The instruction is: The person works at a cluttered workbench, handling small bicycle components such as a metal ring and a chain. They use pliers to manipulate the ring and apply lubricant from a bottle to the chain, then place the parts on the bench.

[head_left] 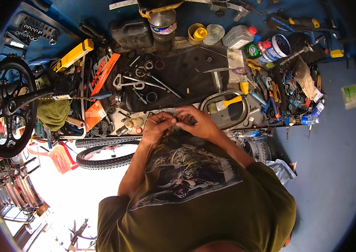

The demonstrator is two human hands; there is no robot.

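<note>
At the front edge of the workbench, my left hand [159, 127] and my right hand [197, 122] meet with thumbs and fingertips pinched close together. Whatever sits between the fingertips is too small to make out. Just beyond them lies a dark mat [178, 71] with loose metal parts on it. To the right of my right hand, a brush with a yellow handle [230, 101] rests across a metal-rimmed tray [245, 110]. A hammer [217, 79] lies behind that tray. Rings and a red washer [160, 64] are scattered at the mat's far left.
A black crankset with a chainring [30, 101] stands at the left, near a green cloth [54, 112]. Bottles, a white tub [279, 45] and a dark jug [131, 34] line the back. Pliers and other tools crowd the right end. Bicycle tyres [106, 163] lie below the bench.
</note>
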